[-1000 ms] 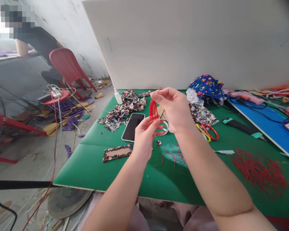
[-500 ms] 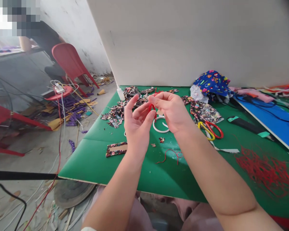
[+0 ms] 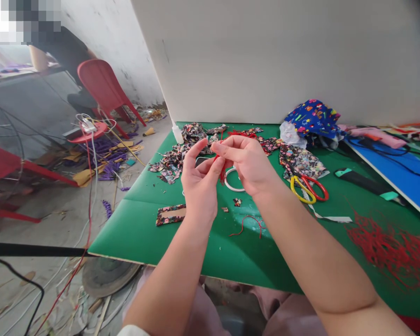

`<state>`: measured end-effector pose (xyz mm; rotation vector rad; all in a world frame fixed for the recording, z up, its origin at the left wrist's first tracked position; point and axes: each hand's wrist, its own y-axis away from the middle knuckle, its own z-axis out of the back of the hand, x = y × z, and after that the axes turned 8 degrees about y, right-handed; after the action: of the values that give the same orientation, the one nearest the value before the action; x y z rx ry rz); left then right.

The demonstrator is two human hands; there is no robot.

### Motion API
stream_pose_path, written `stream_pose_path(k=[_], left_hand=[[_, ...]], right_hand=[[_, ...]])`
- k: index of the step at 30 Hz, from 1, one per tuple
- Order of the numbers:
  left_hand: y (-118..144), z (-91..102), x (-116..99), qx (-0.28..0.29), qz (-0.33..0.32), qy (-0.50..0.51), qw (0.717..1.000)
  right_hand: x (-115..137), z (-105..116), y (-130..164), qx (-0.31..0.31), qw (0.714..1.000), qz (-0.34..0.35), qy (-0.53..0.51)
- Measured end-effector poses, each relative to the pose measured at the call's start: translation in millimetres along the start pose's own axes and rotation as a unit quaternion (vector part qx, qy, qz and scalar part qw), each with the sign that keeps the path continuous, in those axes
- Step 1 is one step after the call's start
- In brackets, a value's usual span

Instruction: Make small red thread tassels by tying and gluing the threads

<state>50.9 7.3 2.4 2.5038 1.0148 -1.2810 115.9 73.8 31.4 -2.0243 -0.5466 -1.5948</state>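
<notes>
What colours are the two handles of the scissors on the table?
The scissors: one yellow handle, one red, clearest in the head view.

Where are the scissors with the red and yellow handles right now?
In the head view the scissors lie on the green table, to the right of the right hand, at the near edge of the patterned fabric scraps.

Since 1 s ago, the left hand (image 3: 200, 182) has risen to meet the right hand (image 3: 247, 163), and the red thread bundle (image 3: 223, 171), then hanging open between them, now sits mostly hidden between their fingertips.
</notes>
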Motion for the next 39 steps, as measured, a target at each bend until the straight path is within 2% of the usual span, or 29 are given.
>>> stream_pose_path(k=[10,21,31,39], left_hand=[[-1,1.2,1,0.023,-0.032,-0.022,0.999],[-7,10.8,6,0.05,-0.096,-0.12,0.987],[-6,11.6,5,0.052,-0.093,-0.145,0.984],[-7,11.9,3,0.041,-0.081,-0.142,0.986]], right_hand=[[3,2,0,0.012,1.0,-0.012,0.011],[3,2,0,0.0,0.999,-0.012,0.046],[4,3,-2,-0.025,0.995,0.016,0.093],[-5,3,-4,0.009,0.994,0.061,0.089]])
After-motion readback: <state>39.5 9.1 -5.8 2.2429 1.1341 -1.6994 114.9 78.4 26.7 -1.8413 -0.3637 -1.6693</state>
